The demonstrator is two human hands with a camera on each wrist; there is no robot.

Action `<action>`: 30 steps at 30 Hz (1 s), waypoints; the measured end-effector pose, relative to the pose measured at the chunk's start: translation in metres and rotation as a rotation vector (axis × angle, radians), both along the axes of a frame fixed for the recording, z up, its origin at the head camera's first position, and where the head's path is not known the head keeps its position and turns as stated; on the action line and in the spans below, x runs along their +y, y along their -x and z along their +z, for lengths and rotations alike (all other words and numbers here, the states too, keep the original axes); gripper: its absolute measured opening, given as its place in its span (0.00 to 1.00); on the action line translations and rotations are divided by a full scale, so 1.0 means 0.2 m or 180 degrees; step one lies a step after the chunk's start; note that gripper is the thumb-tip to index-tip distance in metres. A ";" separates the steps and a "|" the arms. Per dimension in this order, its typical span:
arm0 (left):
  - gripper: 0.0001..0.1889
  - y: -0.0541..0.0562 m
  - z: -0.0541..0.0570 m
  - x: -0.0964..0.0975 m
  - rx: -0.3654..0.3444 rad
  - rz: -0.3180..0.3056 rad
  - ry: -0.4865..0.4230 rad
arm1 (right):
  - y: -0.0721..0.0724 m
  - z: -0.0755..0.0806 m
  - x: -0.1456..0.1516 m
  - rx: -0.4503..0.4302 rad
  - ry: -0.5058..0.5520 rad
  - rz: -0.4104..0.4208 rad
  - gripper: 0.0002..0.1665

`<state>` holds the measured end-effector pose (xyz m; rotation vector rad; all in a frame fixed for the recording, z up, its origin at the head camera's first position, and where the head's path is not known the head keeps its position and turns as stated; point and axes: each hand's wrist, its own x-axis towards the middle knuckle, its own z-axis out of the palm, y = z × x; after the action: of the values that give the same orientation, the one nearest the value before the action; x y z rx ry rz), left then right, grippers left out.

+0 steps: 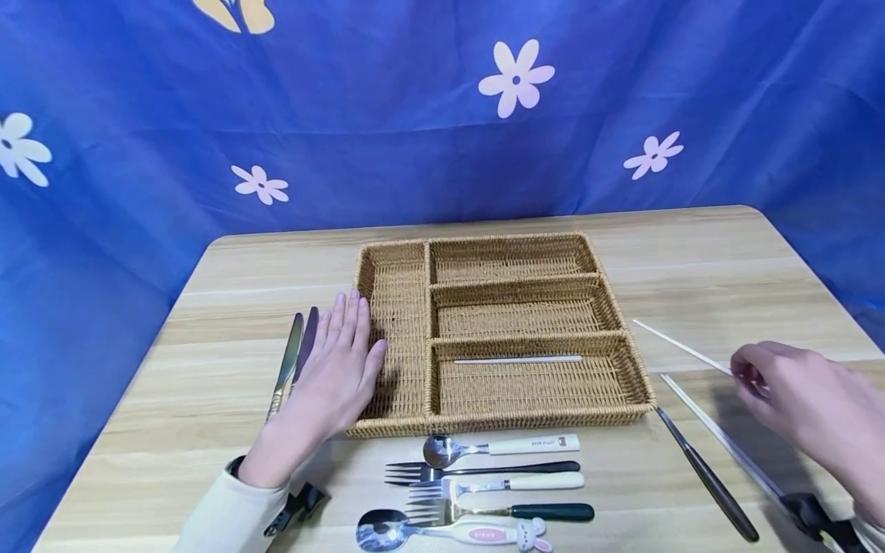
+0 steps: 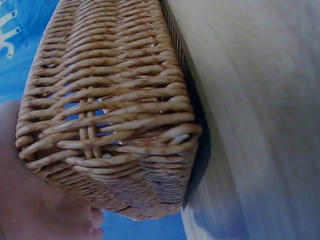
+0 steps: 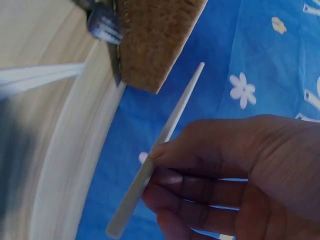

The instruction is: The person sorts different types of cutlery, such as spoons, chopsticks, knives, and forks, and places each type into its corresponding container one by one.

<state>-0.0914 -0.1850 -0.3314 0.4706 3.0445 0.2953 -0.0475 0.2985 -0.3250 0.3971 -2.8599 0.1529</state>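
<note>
The slender white tapered chopstick (image 3: pixel 173 119), pinched between thumb and fingers of the right grip (image 1: pixel 802 407), could, being so thin, swivel and snag the brown woven wicker tray (image 1: pixel 525 422) leftward of it, touched by the straight-fingered left grip (image 1: pixel 339 376).

With the basket (image 1: pixel 539 419) on the table (image 1: pixel 698 253) as the dial, a cloth (image 1: pixel 429 153) hangs at twelve, behind the table. At nine, the left hand (image 1: pixel 339 372) touches the basket, two knives (image 1: pixel 289 357) just beyond. The five-o'clock compartment holds at least one chopstick (image 1: pixel 518 359). At three, the right hand (image 1: pixel 795 392) holds a second chopstick (image 1: pixel 681 346). At four lie loose chopsticks (image 1: pixel 720 437), and a long-handled utensil (image 1: pixel 712 478) between them and six. At six, going outward: a spoon (image 1: pixel 501 446), three forks (image 1: pixel 512 468), another spoon (image 1: pixel 456 532).
</note>
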 end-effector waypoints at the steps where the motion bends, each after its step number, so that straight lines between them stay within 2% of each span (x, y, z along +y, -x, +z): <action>1: 0.34 0.00 0.00 0.00 0.0014 -0.0004 0.0000 | 0.01 0.02 -0.02 -0.0021 -0.0020 0.0018 0.12; 5: 0.34 0.00 0.00 0.00 0.0016 -0.0007 -0.0008 | 0.03 0.06 -0.10 -0.0107 -0.0074 0.0146 0.14; 9: 0.34 -0.01 -0.01 0.00 -0.0007 -0.0005 -0.0015 | 0.07 0.07 -0.18 -0.0113 -0.0067 0.0396 0.14; 18: 0.33 -0.01 -0.01 0.00 0.0022 -0.0035 -0.0002 | 0.11 0.07 -0.31 0.0209 -0.0095 0.0872 0.16; 23: 0.33 0.00 0.00 0.00 0.0056 -0.0046 0.0020 | 0.13 0.06 -0.36 0.0386 -0.0059 0.0986 0.13; 30: 0.33 0.00 0.00 0.00 0.0031 -0.0048 0.0004 | 0.13 0.07 -0.42 0.0307 -0.0065 0.1058 0.12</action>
<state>-0.0919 -0.1850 -0.3304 0.4964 3.0489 0.2912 -0.0744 0.2151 -0.3112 0.8579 -2.6820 0.1595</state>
